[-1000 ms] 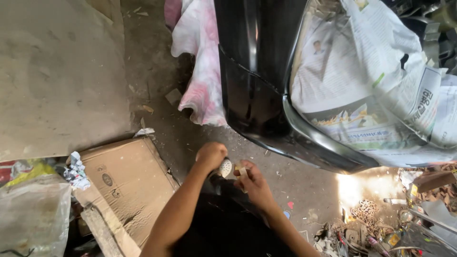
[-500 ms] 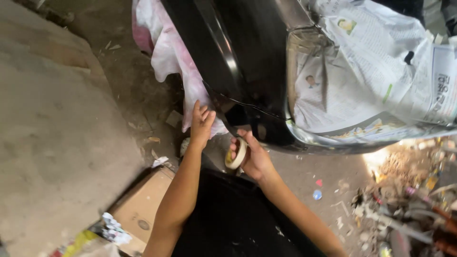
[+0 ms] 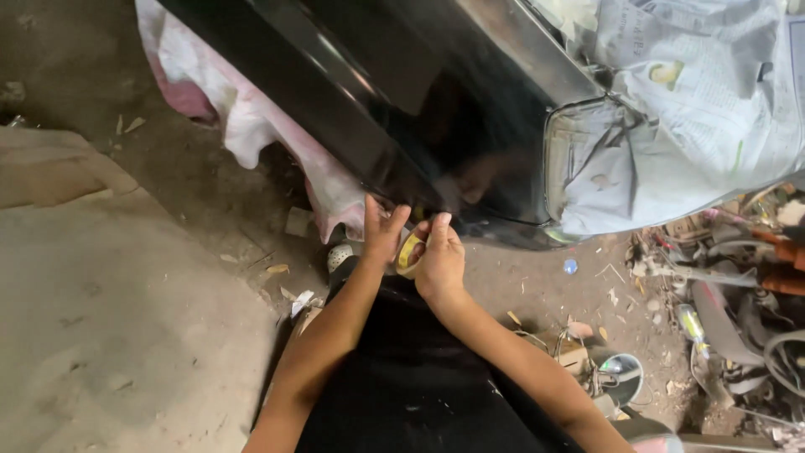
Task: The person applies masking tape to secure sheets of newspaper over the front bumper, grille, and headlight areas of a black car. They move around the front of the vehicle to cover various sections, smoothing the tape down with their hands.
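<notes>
My right hand (image 3: 439,260) grips a roll of pale masking tape (image 3: 409,252) just under the lower edge of a glossy black car body panel (image 3: 402,109). My left hand (image 3: 382,231) is beside it with fingers spread, fingertips touching the panel's bottom edge next to the roll. Newspaper (image 3: 696,101) is taped over the part of the car to the right. A pink and white cloth (image 3: 251,126) hangs from the panel to the left of my hands. My black-clothed lap fills the lower middle.
A concrete slab (image 3: 101,335) lies at lower left, with dirt ground behind it. Scrap parts, wires and litter (image 3: 729,319) are piled at the right. A small round metal tin (image 3: 622,377) sits by my right forearm.
The view has shifted and the car panel now fills more of it. Both hands have risen from the ground by the cardboard up to the panel's lower edge, tape roll still in the right.
</notes>
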